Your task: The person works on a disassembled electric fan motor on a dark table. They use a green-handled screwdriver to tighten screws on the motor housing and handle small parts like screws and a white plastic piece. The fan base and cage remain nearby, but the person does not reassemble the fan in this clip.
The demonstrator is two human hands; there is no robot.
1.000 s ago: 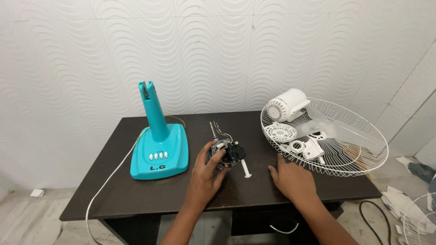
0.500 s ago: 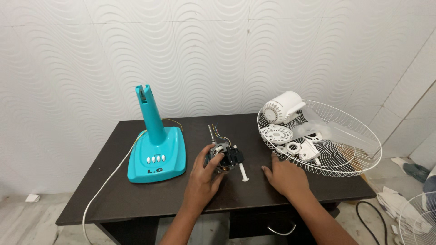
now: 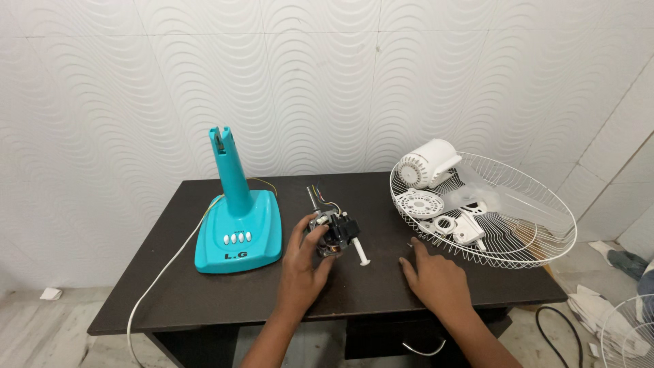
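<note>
The fan motor [image 3: 332,232], a small dark assembly with copper windings showing and a white shaft sticking out toward the near right, sits on the dark brown table [image 3: 225,300] close to its middle. The left hand [image 3: 304,262] has its fingers and thumb curled round the motor's near left side, gripping it where it rests on the tabletop. The right hand [image 3: 436,279] lies flat on the table to the right of the motor and apart from it, palm down, fingers spread and holding nothing; its fingertips reach toward the near rim of the wire guard. A short bundle of coloured wires [image 3: 320,194] runs from the back of the motor away toward the wall.

To the left, just beside the left hand, stands a turquoise fan base [image 3: 238,232] with a row of white buttons on its sloping front and an upright neck rising from it. A white power cord [image 3: 160,279] trails from the base over the left edge of the table and down.

On the right, a white wire fan guard [image 3: 531,218] lies dish-like, overhanging the table's right edge. Inside it lie a white motor housing [image 3: 428,163] at the far left, a round vented cover [image 3: 419,203] and several smaller white plastic parts [image 3: 460,228].

Behind everything is a white wall [image 3: 327,82] with a wavy relief pattern.
</note>
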